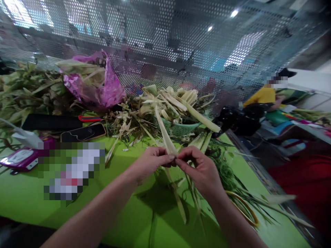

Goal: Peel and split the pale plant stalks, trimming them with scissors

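A pale corn-husk strip (165, 134) was held up between two bare hands above a lime-green tabletop (121, 206), its near end pinched at the fingertips. By the left hand (153, 162), the strip was gripped between thumb and bent fingers; by the right hand (200, 168), thumb and forefinger were closed on it at the same end, the two sets of fingertips set so close that whether they touched could not be told. The strip's long axis was pointed up and away from the person and tilted to the left, its far tip seen against a perforated green basket (179, 129) heaped with husks (178, 100). Neither hand was clearly nearer: the pinched end was met from the left by one and from the right by the other, while the broad length beyond was left ungripped. Below the fingers, narrower husk pieces (179, 203) were angled down over the tabletop; to the right of the right hand, feathery green stems (225, 168) were massed.
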A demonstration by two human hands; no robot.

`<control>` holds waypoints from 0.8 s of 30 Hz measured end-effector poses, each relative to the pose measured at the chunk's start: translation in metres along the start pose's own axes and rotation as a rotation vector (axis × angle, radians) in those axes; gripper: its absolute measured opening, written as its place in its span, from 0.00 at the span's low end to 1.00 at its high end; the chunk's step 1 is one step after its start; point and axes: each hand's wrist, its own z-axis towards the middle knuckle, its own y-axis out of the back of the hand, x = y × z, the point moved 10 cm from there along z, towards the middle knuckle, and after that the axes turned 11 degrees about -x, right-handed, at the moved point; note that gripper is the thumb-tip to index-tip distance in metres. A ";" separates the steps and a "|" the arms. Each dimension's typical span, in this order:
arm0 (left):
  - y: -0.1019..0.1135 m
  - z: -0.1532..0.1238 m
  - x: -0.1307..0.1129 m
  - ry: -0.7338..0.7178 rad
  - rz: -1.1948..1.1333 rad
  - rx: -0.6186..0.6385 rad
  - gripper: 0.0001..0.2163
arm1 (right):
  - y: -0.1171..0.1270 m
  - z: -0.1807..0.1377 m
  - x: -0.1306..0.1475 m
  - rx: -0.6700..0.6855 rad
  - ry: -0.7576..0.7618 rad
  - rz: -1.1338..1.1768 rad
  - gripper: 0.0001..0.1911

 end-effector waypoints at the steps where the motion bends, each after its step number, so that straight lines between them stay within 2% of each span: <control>1: 0.001 0.000 0.001 0.004 0.005 -0.003 0.11 | 0.000 0.000 -0.003 -0.005 -0.029 0.019 0.05; 5: 0.001 0.001 0.003 0.015 0.010 0.005 0.12 | 0.000 0.001 -0.005 -0.005 -0.046 0.039 0.06; 10: 0.003 0.003 0.005 0.023 -0.022 -0.001 0.13 | 0.002 0.004 0.007 0.043 0.075 -0.012 0.03; 17: 0.002 0.004 0.007 0.038 -0.025 -0.010 0.12 | 0.001 0.002 0.027 0.096 0.276 -0.082 0.07; 24: 0.002 0.004 0.010 0.038 0.003 0.009 0.09 | 0.002 0.001 0.032 0.071 0.347 -0.190 0.04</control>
